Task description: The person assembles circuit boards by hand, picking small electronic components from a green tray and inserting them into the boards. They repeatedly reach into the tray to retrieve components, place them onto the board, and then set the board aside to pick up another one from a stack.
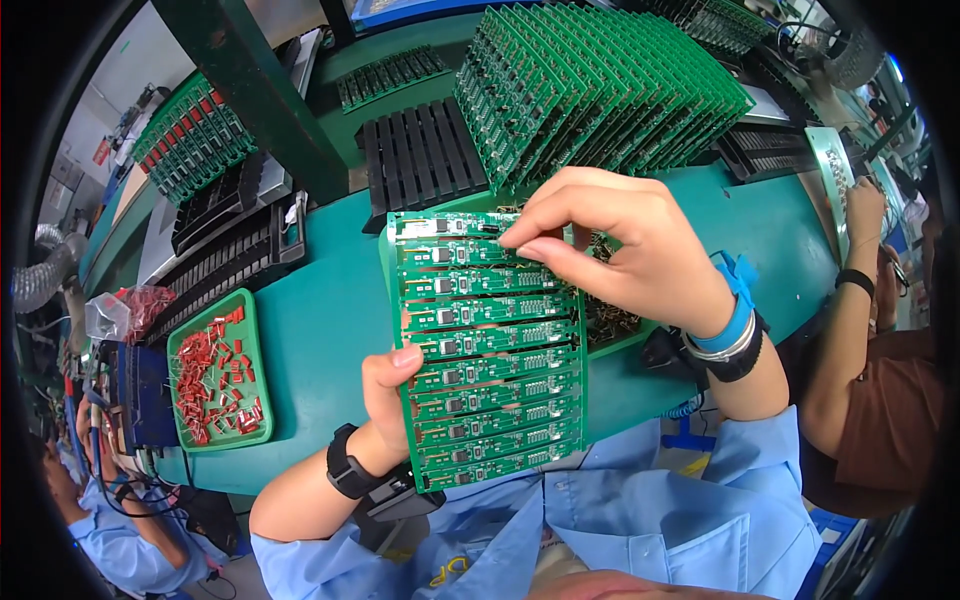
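Observation:
A green circuit board panel, made of several narrow strips with small parts on them, is tilted up in front of me. My left hand grips its left edge, thumb on the face of the board. At the panel's top strip, the thumb and forefinger of my right hand are pinched together, touching or just above the board. Whatever they hold is too small to make out. Behind the panel, partly hidden by it and my right hand, sits a green tray with many small brass-coloured metal parts.
Upright green circuit boards stand in a dense row at the back, beside a black slotted rack. A green tray of red components lies at left. A dark green post rises behind. At right is another person's arm.

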